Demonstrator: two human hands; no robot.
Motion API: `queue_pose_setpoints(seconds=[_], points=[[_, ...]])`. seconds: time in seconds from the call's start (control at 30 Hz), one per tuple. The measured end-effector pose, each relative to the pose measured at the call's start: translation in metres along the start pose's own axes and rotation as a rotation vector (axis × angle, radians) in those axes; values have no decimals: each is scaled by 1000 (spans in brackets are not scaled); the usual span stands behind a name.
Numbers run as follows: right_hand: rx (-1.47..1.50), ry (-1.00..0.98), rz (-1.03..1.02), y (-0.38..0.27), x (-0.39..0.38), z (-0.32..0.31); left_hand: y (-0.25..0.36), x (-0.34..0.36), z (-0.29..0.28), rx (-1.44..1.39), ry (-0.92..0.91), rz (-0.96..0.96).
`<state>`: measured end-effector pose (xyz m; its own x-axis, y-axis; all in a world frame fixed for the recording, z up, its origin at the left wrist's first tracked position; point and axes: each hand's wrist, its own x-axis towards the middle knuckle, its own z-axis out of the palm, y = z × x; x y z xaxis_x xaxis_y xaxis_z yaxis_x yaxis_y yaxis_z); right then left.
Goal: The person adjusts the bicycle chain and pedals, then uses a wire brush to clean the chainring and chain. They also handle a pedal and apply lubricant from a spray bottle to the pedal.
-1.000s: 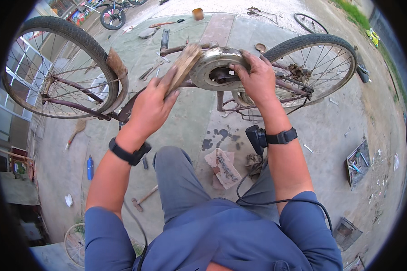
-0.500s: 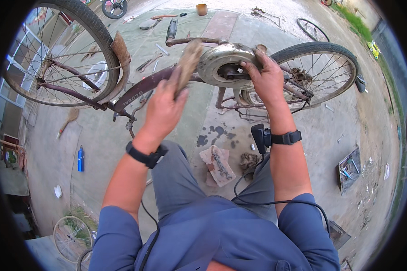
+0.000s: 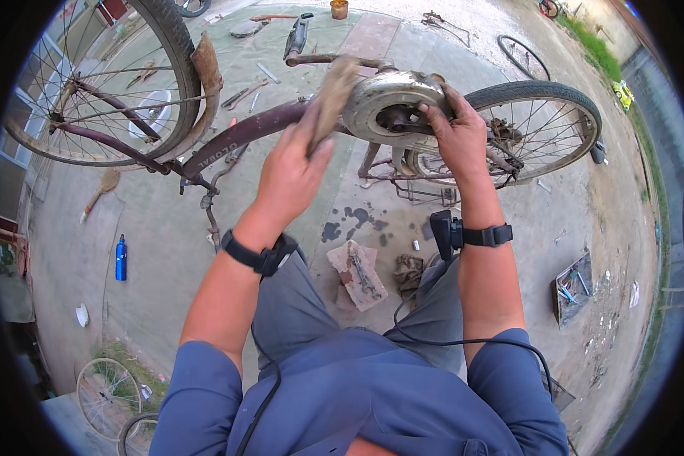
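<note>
A dull metal chain case [image 3: 384, 90], round and dirty, sits on the purple-brown frame [image 3: 262, 124] of a bicycle that appears turned upside down. My right hand [image 3: 462, 137] grips its right rim, thumb on the face and fingers partly hidden behind. In my left hand [image 3: 292, 171] is a brown brush [image 3: 333, 102], smeared by motion, held up against or just before the case's left edge. I cannot tell whether it touches. Above the case, a crank arm carries a pedal [image 3: 296, 38].
The spoked front wheel [image 3: 182, 76] is at the left, the rear wheel [image 3: 585, 114] at the right. Below lie a brick [image 3: 357, 275] with a metal part on it, and a dark rag [image 3: 409, 273]. A blue bottle [image 3: 121, 258] stands left; a tool tray [image 3: 574, 289] lies right.
My left hand and the brush have moved slightly right, closer over the case's left edge. My right hand keeps its grip. The whole view has shifted a little.
</note>
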<state>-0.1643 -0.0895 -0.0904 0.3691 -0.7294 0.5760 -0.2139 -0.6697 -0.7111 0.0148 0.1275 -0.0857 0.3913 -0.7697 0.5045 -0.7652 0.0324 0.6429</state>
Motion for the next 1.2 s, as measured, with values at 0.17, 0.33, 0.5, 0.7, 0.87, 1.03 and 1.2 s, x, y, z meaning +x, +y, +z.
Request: queue_pose_setpoints(seconds=[0.17,0.33,0.5,0.7,0.87,1.03,1.2], points=[[57,-1,21,6,1,3,42,74,15,163,-179,282],[65,-5,24,3,0,1,48,38,-14,264,-128,120],[-30,28,-58,-6,1,-3,60,49,-18,455,-225,174],[-109,54,-91,-7,0,-3,85,91,-24,573,-342,352],[-115,55,-103,-6,1,-3,97,90,-28,764,-371,394],[-182,42,-59,-12,-1,-5,108,123,-1,723,-396,426],[-193,-8,-46,-13,-2,-10,111,102,-53,772,-510,345]])
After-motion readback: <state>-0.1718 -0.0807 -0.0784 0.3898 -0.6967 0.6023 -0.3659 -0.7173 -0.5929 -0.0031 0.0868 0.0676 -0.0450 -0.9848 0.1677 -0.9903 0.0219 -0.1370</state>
